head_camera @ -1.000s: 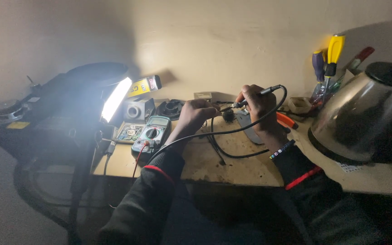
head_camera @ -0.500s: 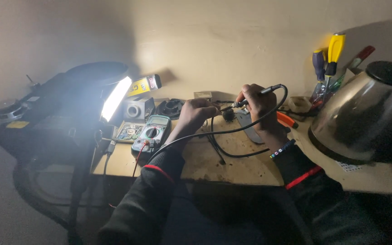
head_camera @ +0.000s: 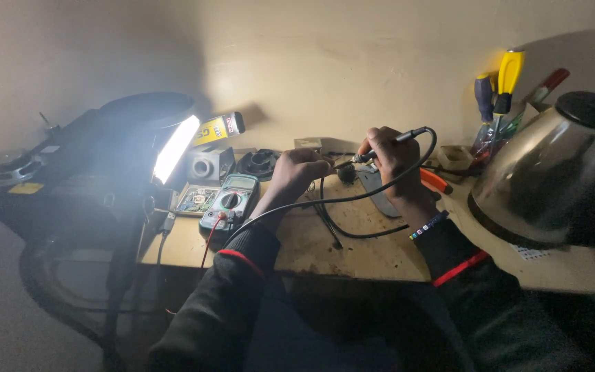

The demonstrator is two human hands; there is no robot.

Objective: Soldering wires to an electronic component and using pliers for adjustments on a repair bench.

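Note:
My right hand [head_camera: 395, 160] grips a soldering iron [head_camera: 380, 147] like a pen, its tip pointing left toward my left hand. The iron's black cord [head_camera: 352, 200] loops from its back end down across the wooden bench [head_camera: 352, 241]. My left hand [head_camera: 299, 172] is closed over something small at the iron's tip; what it holds is hidden by the fingers. A small dark part [head_camera: 346, 173] lies on the bench just below the tip. Both arms wear dark sleeves with red trim.
A green multimeter [head_camera: 230, 204] with red lead lies left of my hands, beside a circuit board [head_camera: 197, 200]. A bright lamp [head_camera: 173, 146] shines at left over a black box [head_camera: 56, 186]. A steel kettle [head_camera: 552, 179] stands at right, screwdrivers [head_camera: 500, 86] behind it.

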